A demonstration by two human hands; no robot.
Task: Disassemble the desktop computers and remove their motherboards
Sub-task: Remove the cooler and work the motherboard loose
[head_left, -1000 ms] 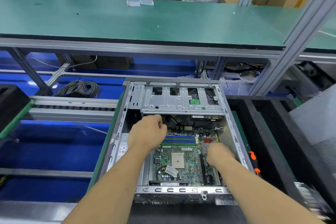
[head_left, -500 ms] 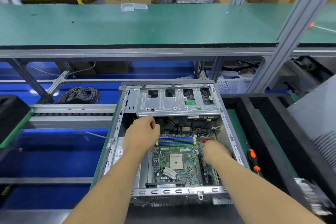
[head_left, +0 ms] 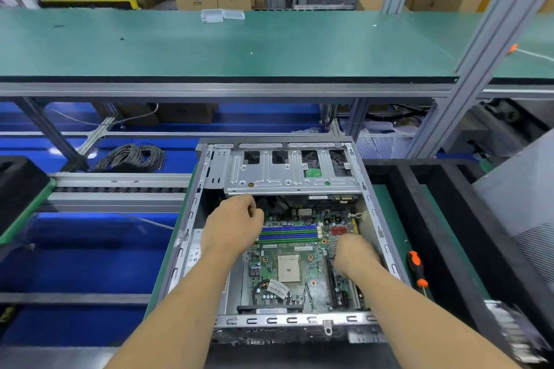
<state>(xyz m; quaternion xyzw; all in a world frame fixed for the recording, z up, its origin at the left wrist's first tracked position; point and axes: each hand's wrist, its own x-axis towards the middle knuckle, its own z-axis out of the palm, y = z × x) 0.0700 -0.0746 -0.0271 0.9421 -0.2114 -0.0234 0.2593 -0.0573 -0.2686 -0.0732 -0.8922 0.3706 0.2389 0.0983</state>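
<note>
Both hands reach into the open computer case (head_left: 371, 213): left hand (head_left: 232, 226) curled closed at the motherboard's (head_left: 287, 269) far-left corner, right hand (head_left: 355, 255) at its right edge, fingers' grip hidden.

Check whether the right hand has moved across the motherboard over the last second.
No. The right hand sits just nearer than the red connectors on the motherboard, as before; only the camera shifted.

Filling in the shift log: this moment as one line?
left hand: motherboard's far-left edge | right hand: its right side | screwdriver: unused
</note>
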